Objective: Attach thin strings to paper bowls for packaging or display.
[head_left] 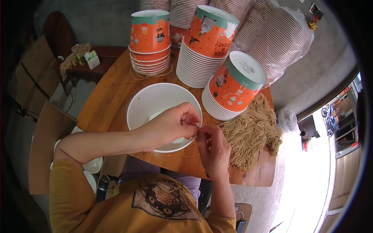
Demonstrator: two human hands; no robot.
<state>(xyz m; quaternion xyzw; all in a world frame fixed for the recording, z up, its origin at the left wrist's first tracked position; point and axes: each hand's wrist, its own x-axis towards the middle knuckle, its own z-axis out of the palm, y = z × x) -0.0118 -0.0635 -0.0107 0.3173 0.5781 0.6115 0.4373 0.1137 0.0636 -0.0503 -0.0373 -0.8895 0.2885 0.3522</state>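
Observation:
A white paper bucket stands mouth up at the near middle of the wooden table, its inside facing me. My left hand reaches across its mouth, thumb and fingers pinched together at the right rim. Just outside that rim, my right hand has its thumb and fingertips pressed together, almost touching the left fingertips. Whatever lies between the fingers is too small to make out. A thin tan cord shows on the table below the rim. To the right lies a heap of tan cords.
Upside-down stacks of orange and green paper buckets stand behind, with a tall stack and a leaning one. Bagged stacks rise at the back. Left are a bench and a cardboard box beside white buckets.

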